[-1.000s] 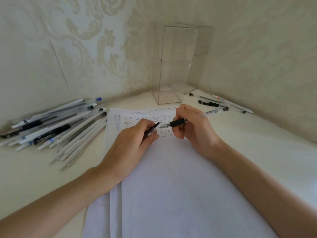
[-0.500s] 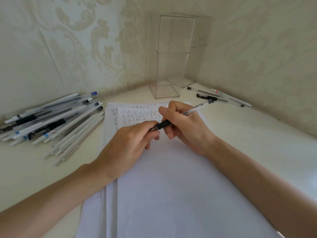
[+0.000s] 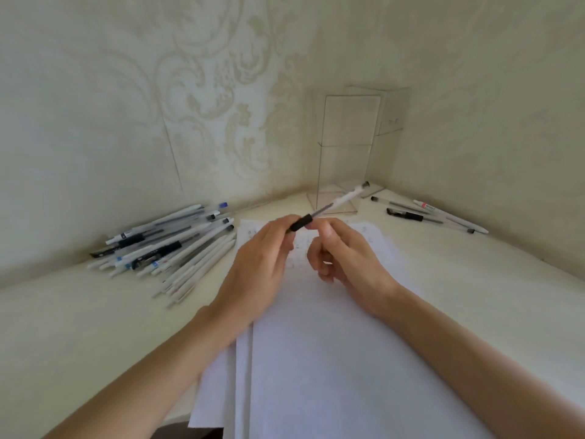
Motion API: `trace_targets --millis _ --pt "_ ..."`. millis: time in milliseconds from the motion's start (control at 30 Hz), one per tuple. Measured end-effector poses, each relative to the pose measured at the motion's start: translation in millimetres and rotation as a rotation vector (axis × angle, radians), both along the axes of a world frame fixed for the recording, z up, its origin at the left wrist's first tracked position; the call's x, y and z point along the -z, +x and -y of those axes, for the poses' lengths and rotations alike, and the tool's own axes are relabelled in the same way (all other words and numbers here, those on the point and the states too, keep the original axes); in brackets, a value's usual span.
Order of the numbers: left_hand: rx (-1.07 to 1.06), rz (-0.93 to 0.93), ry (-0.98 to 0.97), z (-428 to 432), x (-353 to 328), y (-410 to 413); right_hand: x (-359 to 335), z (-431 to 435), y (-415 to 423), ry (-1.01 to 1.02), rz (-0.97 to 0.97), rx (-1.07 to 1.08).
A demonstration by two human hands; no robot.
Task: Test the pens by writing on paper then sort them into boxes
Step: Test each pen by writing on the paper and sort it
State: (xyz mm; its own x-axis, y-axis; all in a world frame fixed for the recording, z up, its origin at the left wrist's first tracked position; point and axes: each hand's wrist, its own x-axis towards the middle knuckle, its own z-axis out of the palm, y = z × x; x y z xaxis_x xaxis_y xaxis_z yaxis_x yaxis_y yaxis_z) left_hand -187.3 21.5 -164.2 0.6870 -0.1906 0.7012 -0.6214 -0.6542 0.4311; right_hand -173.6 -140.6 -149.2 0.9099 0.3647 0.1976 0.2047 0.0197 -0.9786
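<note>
A clear-barrelled pen (image 3: 340,199) with a black grip is raised above the paper (image 3: 316,359), slanting up to the right toward the boxes. My left hand (image 3: 258,267) pinches its tip end at the black grip. My right hand (image 3: 346,259), fingers curled, holds the barrel just behind the grip with its fingertips. The top of the paper bears rows of small written marks, partly hidden by both hands. Two tall clear boxes (image 3: 345,153) stand in the corner, one behind the other.
A pile of several white and black pens (image 3: 164,248) lies on the table to the left of the paper. Three pens (image 3: 427,213) lie by the right wall. Patterned walls close off the back and right.
The pen has lifted off the paper and swung up toward the boxes. My left hand, which held a small dark cap apart, has come onto the pen's tip end. The camera has tilted.
</note>
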Motion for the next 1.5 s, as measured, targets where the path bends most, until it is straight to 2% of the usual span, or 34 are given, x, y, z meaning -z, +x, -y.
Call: trace_targets --millis 67,200,333,500,600,700,800,900,967,1067,1133,1233,1333,1400,1500 --pt "-0.212 0.002 -0.077 -26.1 -5.6 7.1 -2.7 5.5 -0.7 -0.039 0.042 0.044" --pt "-0.541 -0.038 -0.048 -93.8 -12.9 9.5 -1.7 10.1 2.0 -0.152 0.095 0.114" --pt "-0.736 -0.109 -0.028 -133.8 -11.8 4.3 6.3 8.3 5.7 -0.281 0.125 0.122" --pt "-0.907 -0.240 0.148 -136.8 -7.3 6.7 11.7 12.6 9.8 -0.367 0.143 0.163" --pt "-0.767 -0.165 0.182 -111.9 -8.3 8.8 9.1 15.4 12.2 -0.368 0.165 0.206" --pt "-0.444 -0.080 0.238 -69.5 -6.4 13.7 4.8 23.6 15.7 -0.400 0.213 0.295" --pt "-0.117 -0.130 0.322 -18.2 -3.7 18.7 4.7 40.4 29.9 -0.550 0.272 0.499" --pt "0.095 -0.215 0.451 28.2 -2.9 26.2 8.2 65.7 49.8 -0.706 0.332 0.766" --pt "0.155 -0.265 0.540 47.6 3.6 30.8 13.9 86.8 60.0 -0.792 0.348 0.884" --pt "0.184 -0.366 0.619 55.4 15.4 33.6 22.6 115.0 71.3 -0.898 0.344 0.931" --pt "0.190 -0.370 0.602 53.7 16.5 32.4 23.0 124.0 79.0 -0.929 0.327 0.901" --pt "0.206 -0.357 0.567 52.1 17.1 33.5 25.4 128.8 94.2 -1.126 0.306 0.886" --pt "0.219 -0.341 0.548 54.0 19.2 34.5 26.6 133.5 102.7 -1.284 0.167 0.967" --pt "0.223 -0.340 0.532 55.0 20.6 34.7 28.2 135.3 104.1 -1.312 0.137 0.977" --pt "0.202 -0.294 0.476 54.9 20.2 34.2 26.4 134.5 101.6 -1.257 0.228 0.919"
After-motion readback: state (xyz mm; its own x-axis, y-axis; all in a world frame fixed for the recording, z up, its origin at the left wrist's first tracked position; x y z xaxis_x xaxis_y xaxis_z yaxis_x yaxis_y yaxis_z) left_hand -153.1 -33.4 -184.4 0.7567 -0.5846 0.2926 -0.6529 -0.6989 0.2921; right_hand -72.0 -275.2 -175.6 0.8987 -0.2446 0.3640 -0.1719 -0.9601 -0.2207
